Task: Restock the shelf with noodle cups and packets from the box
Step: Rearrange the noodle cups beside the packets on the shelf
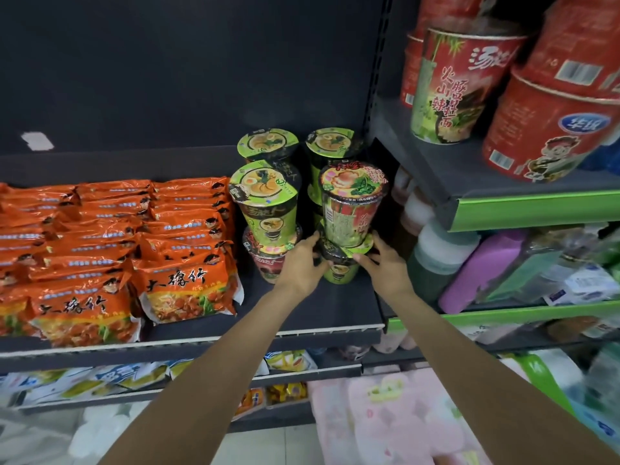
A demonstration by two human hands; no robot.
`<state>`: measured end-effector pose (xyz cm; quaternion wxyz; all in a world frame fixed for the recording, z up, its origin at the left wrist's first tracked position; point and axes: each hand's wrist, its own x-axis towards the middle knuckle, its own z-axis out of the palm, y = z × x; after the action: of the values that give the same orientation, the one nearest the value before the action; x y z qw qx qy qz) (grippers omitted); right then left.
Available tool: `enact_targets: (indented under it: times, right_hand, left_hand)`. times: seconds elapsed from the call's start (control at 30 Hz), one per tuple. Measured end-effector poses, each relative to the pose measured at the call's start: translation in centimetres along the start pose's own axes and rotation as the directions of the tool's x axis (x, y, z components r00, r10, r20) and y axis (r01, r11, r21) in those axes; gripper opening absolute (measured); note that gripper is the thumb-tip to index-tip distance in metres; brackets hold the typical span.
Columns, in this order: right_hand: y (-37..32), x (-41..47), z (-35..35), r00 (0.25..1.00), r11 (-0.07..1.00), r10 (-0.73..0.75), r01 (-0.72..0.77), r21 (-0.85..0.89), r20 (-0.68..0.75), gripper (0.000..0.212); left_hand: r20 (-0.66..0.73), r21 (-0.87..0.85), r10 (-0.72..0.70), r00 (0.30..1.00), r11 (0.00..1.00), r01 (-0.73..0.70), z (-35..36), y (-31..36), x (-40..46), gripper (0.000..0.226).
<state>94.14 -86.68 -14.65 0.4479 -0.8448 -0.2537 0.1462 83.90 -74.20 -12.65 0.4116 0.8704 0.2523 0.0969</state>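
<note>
On the dark shelf [315,307] a green noodle cup [339,268] stands with a red-lidded cup [352,206] stacked on top. My left hand [302,263] grips the green cup's left side and my right hand [385,263] grips its right side. Just left of them a green cup [266,199] sits on a red cup [266,260]. Two more green-lidded cups [268,144] stand behind. Rows of orange noodle packets [117,243] fill the shelf's left part. The box is not in view.
To the right, a higher shelf with a green edge [536,209] carries big red noodle bowls [550,129]. Below it lie bottles and packs [486,266]. Lower shelves hold bagged goods and pink packs [385,414]. A bare strip of shelf lies in front of the cups.
</note>
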Motion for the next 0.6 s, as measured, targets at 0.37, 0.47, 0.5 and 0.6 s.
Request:
enact_targets:
  times: [0.37,0.47,0.5,0.6]
  right_hand:
    - [-0.6,1.3,-0.3,0.998,0.999,0.016,-0.014,-0.032,0.059,0.065]
    - [-1.3,1.1,-0.5,1.0,0.997,-0.006,0.005,-0.08,-0.016,0.078]
    - [-1.7,0.9,-0.7,0.998,0.998,-0.034,0.031,-0.062,-0.053,0.081]
    - [-3.6,0.3,-1.5,0.984,0.987,-0.118,0.13,0.092,-0.13,0.086]
  left_hand:
    - [-0.001,0.047,0.005,1.0,0.999,-0.005,-0.9,1.1,0.2,0.066]
    - [-0.077,0.12,0.031,0.997,0.993,-0.021,-1.6,1.6,0.0,0.061]
    - [-0.095,0.129,0.047,0.994,0.991,-0.035,-1.9,1.9,0.0,0.061]
    - [-0.1,0.104,0.111,0.989,0.989,-0.101,-2.9,3.1,-0.2,0.067]
